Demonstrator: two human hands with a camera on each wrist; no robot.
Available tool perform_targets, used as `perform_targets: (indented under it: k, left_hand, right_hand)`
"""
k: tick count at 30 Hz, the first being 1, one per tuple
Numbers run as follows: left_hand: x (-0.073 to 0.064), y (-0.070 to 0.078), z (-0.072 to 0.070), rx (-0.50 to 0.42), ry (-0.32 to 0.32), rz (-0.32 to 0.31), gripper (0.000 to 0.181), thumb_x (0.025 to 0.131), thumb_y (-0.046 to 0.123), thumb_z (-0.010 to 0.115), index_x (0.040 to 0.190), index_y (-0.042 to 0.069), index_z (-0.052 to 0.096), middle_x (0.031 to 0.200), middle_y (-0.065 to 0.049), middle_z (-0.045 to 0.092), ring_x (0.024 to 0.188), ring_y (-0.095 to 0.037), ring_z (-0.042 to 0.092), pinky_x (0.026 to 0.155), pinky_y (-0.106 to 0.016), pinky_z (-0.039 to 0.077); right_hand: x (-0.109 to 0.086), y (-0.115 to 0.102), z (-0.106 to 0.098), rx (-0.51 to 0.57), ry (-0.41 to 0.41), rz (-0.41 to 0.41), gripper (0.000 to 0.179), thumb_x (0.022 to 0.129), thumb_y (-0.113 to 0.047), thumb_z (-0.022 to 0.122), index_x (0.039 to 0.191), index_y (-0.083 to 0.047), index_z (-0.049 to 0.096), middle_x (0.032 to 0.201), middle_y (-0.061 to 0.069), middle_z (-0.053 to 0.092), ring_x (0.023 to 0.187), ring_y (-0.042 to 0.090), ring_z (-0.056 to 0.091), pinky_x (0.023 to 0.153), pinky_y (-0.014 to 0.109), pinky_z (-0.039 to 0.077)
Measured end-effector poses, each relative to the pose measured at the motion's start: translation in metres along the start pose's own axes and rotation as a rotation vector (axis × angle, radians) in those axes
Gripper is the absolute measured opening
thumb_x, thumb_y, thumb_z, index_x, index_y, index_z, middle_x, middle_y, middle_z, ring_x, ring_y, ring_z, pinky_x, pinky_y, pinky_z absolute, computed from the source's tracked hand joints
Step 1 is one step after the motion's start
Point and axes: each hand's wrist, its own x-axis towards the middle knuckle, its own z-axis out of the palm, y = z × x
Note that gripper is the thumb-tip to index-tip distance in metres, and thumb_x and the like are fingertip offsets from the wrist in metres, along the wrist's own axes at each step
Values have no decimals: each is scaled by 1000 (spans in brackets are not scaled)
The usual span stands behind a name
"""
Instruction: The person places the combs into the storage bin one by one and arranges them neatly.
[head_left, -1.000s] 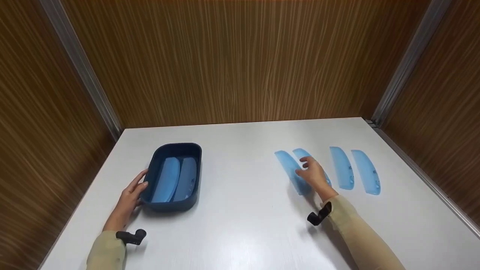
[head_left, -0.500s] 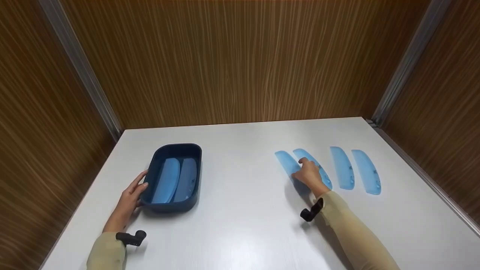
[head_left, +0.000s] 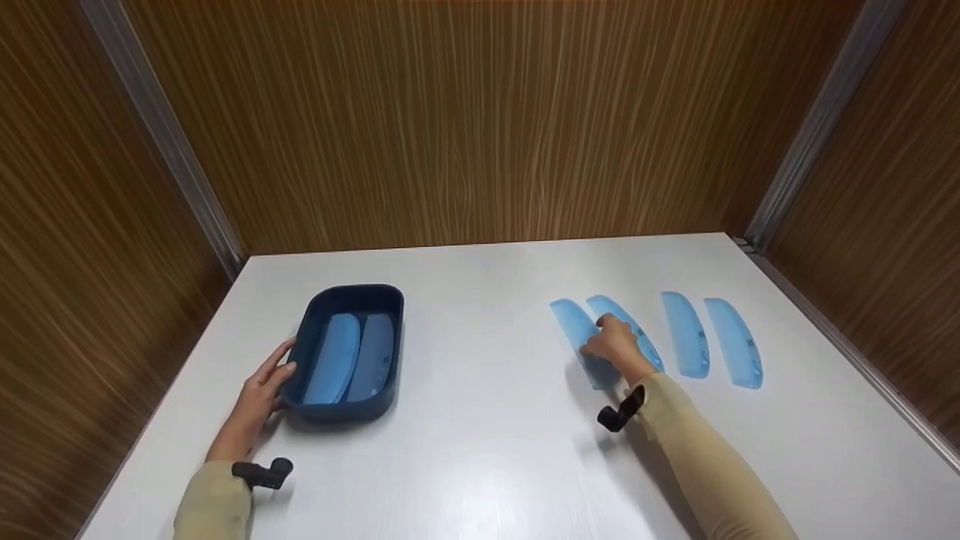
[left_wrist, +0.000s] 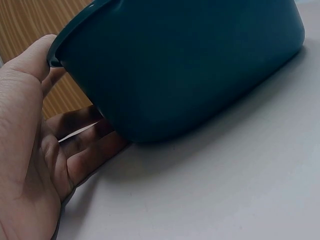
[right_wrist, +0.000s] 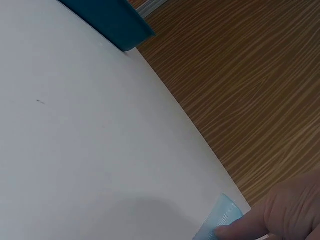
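Observation:
My left hand (head_left: pixel 255 401) holds the left side of a dark blue plastic bin (head_left: pixel 345 412), thumb at the rim and fingers against the lower wall in the left wrist view. Two combs lie inside the bin, a lighter one (head_left: pixel 334 360) beside a darker-looking one (head_left: pixel 375 360). Over to the right, my right hand (head_left: pixel 615 345) pinches a translucent light-blue comb (head_left: pixel 574 321), which lies on or close to the table. Its fine teeth show on the comb (right_wrist: pixel 220 217) in the right wrist view. Another comb (head_left: pixel 611 306), partly hidden, lies just beyond that hand.
Two more light-blue combs, one (head_left: pixel 684 334) beside the other (head_left: pixel 735 343), lie farther right on the white table (head_left: pixel 480 337). Wood-grain panels (head_left: pixel 480 135) rise behind the table and at both sides. A black wrist camera (head_left: pixel 621 409) sits on the right sleeve.
My right hand has moved slightly left and down to the leftmost table comb, and its fingers have closed together there. The left hand and the bin have stayed in place.

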Motion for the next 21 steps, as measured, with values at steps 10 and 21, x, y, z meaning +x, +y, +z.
perform_targets:
  k: [10,21]
  left_hand:
    - [2,0,-1,-3,-3,-5,48,86,41,44,131,41,26,140,-4,16,120,-28,28,85,-44,35]
    - [1,0,0,5,3,-19,48,85,46,44,129,45,26,141,-4,16,119,-28,29,87,-43,33]
  right_hand:
    - [0,-1,0,37,4,-11,64,65,-12,71,117,4,39,109,23,45,87,29,45,72,39,40]
    - [-4,1,-5,124,-15,-33,59,70,-6,67,120,5,37,113,26,43,85,30,50,65,37,44]
